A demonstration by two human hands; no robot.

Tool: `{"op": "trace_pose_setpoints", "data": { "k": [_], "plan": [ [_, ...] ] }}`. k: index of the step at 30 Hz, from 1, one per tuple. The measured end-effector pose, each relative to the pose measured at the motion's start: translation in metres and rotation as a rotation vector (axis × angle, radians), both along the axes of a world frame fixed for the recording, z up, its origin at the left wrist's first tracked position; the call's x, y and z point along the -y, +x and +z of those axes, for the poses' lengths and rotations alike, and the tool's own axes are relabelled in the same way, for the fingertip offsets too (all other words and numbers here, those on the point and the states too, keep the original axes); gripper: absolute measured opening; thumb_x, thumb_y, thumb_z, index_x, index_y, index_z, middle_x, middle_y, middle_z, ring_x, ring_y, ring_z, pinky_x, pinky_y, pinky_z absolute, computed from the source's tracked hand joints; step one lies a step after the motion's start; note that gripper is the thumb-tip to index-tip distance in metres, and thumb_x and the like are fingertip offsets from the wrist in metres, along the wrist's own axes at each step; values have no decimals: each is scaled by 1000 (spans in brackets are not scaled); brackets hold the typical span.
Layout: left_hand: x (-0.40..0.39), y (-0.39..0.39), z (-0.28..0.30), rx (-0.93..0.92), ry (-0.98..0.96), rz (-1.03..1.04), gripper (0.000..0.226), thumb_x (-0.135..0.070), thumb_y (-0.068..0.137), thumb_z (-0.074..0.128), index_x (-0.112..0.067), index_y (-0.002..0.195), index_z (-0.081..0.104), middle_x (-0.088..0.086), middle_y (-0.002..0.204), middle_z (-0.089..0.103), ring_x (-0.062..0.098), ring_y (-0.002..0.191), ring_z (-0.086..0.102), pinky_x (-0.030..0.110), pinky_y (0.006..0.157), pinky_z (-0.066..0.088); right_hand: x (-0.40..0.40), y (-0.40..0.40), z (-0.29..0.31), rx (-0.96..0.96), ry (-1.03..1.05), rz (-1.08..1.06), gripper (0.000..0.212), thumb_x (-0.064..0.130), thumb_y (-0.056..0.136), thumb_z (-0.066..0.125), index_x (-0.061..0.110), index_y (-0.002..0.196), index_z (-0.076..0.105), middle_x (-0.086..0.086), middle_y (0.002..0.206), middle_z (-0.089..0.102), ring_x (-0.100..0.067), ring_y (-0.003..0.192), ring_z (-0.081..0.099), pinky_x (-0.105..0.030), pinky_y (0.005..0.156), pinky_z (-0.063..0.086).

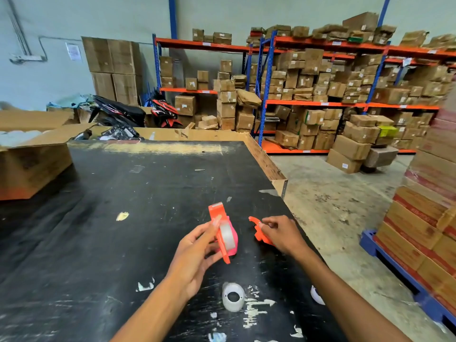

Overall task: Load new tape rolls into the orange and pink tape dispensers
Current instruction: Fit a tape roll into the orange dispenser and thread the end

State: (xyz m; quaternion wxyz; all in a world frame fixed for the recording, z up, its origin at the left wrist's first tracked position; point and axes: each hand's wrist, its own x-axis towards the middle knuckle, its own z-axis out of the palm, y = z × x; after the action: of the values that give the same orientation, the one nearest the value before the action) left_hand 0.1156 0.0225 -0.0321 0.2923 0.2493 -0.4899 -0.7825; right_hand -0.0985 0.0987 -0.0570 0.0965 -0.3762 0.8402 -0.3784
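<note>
My left hand (197,253) holds the orange tape dispenser (218,218) upright above the black table (123,193), with a clear tape roll (227,235) sitting in it. The pink dispenser (234,243) shows just behind the orange one, mostly hidden. My right hand (281,233) grips a separate orange dispenser piece (259,230) to the right, a short gap away. A white tape roll (233,296) lies flat on the table below my hands.
An open cardboard box (32,164) sits on the table's left. Another white object (317,294) lies at the table's right edge. Stacked boxes on a blue pallet (394,262) stand right; shelving racks (320,102) with cartons and motorbikes (123,112) lie beyond.
</note>
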Motion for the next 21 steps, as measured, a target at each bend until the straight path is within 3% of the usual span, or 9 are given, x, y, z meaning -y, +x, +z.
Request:
{"op": "trace_pose_setpoints", "data": {
  "k": [2,4,6,8,10,13,15,18,21],
  "plan": [
    [5,0,-4,9,18,2,44,-34,78,67,-6,112,68,17,98,67,23,81,61,27,59,56,8,-6,-9,-55,159,-4,20,35,87,61,23,90,76,8,60,62,-16,65,59,-28,57,41],
    [9,0,-7,19,24,-2,35,-31,84,66,-9,110,70,14,97,70,20,78,64,29,62,55,14,-9,-15,-68,239,-41,23,38,84,64,22,97,75,-4,83,71,-27,83,65,-33,66,46],
    [13,1,-8,23,29,-4,29,-29,86,64,-11,107,71,9,88,72,16,72,67,29,63,54,16,-9,-14,-63,251,-50,26,35,81,69,21,102,73,-8,91,72,-25,82,66,-32,68,47],
    [15,0,-9,20,44,-3,22,-27,88,62,-13,102,71,5,80,74,14,67,67,28,62,54,15,-8,-9,49,177,-55,28,30,75,76,17,100,71,-5,76,70,-14,60,62,-25,59,49],
    [17,-1,-8,19,52,-2,19,-26,89,60,-15,99,71,3,76,74,13,65,67,27,60,54,12,-4,0,291,39,-73,40,23,68,81,14,103,63,-4,71,68,-7,48,58,-19,49,46],
    [18,-4,-6,35,61,0,20,-27,90,60,-14,99,72,4,78,74,13,65,67,26,58,54,2,9,16,617,-148,1,56,20,67,83,11,116,56,-12,85,75,-13,61,63,-23,56,51],
    [18,-7,-5,44,63,1,23,-28,89,62,-13,101,73,9,86,73,16,71,66,28,62,55,-6,23,30,761,-266,97,53,19,73,79,9,120,56,-18,96,76,-21,77,66,-29,66,57],
    [16,-12,-6,41,73,-8,23,-29,88,62,-14,101,73,15,96,71,21,80,66,29,65,55,-18,48,51,808,-300,269,36,15,82,72,11,116,63,-19,101,75,-23,85,69,-29,72,59],
    [11,-14,-3,27,66,-34,32,-31,87,62,-9,110,70,15,97,73,23,86,68,31,67,58,-25,66,59,762,-277,354,30,16,81,72,13,111,69,-11,90,77,-16,81,73,-25,68,57]
  ]
}}
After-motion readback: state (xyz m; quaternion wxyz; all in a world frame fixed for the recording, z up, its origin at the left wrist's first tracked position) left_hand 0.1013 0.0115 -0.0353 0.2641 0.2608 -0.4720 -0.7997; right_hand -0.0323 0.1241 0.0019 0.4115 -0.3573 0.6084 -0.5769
